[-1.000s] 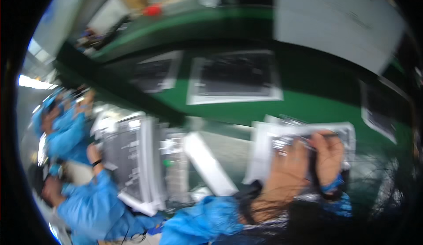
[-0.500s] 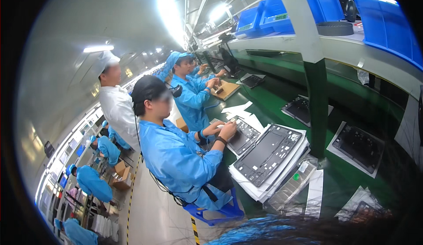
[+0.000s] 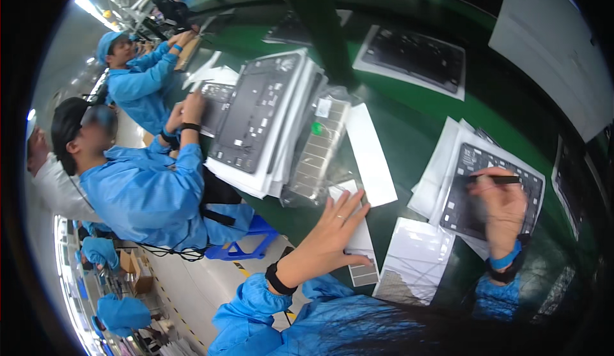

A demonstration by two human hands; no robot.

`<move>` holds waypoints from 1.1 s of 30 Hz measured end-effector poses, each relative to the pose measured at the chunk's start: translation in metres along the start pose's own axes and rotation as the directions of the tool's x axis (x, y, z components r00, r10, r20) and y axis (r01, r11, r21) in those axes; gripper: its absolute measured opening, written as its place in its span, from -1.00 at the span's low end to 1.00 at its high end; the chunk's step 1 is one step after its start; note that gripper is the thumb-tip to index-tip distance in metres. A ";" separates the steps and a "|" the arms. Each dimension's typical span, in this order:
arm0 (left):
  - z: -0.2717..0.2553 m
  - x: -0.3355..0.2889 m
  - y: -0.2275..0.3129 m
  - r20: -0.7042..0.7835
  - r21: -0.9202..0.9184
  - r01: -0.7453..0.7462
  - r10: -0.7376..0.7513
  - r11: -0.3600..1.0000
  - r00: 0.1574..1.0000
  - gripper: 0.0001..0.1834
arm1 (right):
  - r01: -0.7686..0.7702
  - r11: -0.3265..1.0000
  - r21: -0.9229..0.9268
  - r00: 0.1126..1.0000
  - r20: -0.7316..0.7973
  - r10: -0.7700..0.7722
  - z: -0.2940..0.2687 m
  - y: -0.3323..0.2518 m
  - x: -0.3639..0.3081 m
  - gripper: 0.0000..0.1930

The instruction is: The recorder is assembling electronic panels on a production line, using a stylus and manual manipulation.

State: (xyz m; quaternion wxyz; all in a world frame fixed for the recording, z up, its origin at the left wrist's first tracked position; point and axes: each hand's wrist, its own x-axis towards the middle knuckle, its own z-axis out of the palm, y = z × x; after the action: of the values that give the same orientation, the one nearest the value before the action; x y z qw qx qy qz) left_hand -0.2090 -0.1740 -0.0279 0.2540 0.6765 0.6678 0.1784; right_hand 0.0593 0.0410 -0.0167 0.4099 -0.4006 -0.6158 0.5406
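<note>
My left hand (image 3: 323, 237) hovers at or just touches a narrow white sticker sheet (image 3: 361, 237), its fingers spread and nothing in them. Grey pieces show at the sheet's near end. Closed around a slim black pen-like tool (image 3: 508, 179), my right hand (image 3: 502, 212) is over a flat black device panel (image 3: 464, 209) dotted with small white patches. Motion smears its fingertips, and the tool's tip cannot be made out. Under the panel lie white paper sheets (image 3: 432, 174). Between my hands rests a glossy white sheet (image 3: 416, 253) with a grey patterned corner.
To the left, a co-worker in blue (image 3: 144, 189) handles a panel beside a paper stack topped by a black panel (image 3: 256, 110). A plastic-wrapped sticker pack (image 3: 318, 154) and white strip (image 3: 371, 158) lie nearby. Another panel (image 3: 416, 62) sits farther back, beside a green post (image 3: 316, 23).
The view has swung down and to the right. Both my hands, out of sight before, now show over the bench, the right one with the black tool.
</note>
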 end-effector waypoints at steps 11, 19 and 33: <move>0.014 -0.015 0.007 0.067 0.030 -0.004 0.002 1.000 0.998 0.33 | -0.065 0.979 -0.195 0.738 0.651 0.179 0.059 -0.010 -0.072 -0.79; 0.010 -0.028 0.010 0.005 -0.013 0.044 -0.044 0.999 0.999 0.40 | -0.229 0.957 -0.176 0.851 0.441 0.285 0.054 0.001 -0.101 -0.83; 0.022 -0.041 -0.006 0.013 0.006 0.058 -0.058 0.998 0.998 0.41 | 0.138 0.976 -0.168 0.651 0.758 0.038 0.127 0.000 -0.063 -0.82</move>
State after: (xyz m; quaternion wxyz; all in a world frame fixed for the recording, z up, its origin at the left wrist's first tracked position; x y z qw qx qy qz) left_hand -0.2023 -0.2169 -0.0453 0.2618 0.6587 0.6860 0.1645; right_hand -0.0380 -0.0604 -0.0312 0.0859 -0.1628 -0.7950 0.5781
